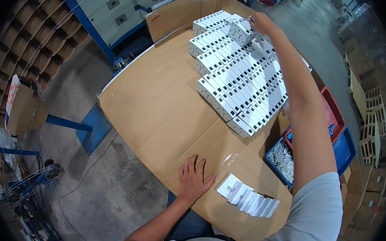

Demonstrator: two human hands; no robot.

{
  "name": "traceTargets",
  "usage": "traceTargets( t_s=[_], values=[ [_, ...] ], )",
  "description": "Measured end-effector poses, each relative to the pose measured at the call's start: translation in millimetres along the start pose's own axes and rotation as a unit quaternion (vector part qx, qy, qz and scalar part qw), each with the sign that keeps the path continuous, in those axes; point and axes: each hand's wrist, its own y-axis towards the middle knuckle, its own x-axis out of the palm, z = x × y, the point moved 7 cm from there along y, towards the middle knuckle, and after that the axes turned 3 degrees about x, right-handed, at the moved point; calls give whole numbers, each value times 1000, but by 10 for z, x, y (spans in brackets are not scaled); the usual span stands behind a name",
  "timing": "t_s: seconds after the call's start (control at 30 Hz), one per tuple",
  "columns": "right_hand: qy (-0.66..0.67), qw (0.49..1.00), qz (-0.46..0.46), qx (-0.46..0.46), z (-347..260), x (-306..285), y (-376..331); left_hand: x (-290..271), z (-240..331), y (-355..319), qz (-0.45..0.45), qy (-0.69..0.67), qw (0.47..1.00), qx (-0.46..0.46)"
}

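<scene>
My left hand [192, 180] rests flat on the cardboard-covered table near its front edge, fingers spread and nothing in it. Just to its right, a fanned row of folded white printed leaflets [248, 197] lies on the cardboard. My right arm reaches across to the far side, where my right hand [262, 24] has its fingers curled round some small white boxes [240, 32] on top of the stack; the fingers partly hide how many. Below that hand stand long, tight rows of white boxes [233, 69] with small black squares on them.
At the right edge, partly behind my right arm, a blue bin [280, 161] holds many small white pieces. A red bin [332, 111] with blue pieces stands beyond it. Raised cardboard [178, 19] walls the table's far side. A machine [115, 10] stands at far left.
</scene>
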Motion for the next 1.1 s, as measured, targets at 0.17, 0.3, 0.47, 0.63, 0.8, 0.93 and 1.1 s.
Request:
traceTargets(
  t_s=[0.17,0.3,0.47,0.63,0.8,0.93,1.1],
  values=[
    [-46,989,140,-21,190,176,-100,11,70,49,0,-14,1000,9],
    [56,989,135,-31,51,167,-94,7,24,24,3,-8,1000,7],
    [20,1000,18,5,-84,51,-69,-5,13,16,3,5,1000,5],
    [-28,999,-32,10,-161,34,-23,11,-8,10,3,6,1000,4],
    [6,998,59,-10,-63,-16,-37,13,36,35,6,1,1000,10],
    [-8,999,0,52,-34,32,-34,5,25,20,3,6,1000,7],
    [-80,991,-88,58,-156,10,12,-4,16,10,1,5,1000,5]
  ],
)
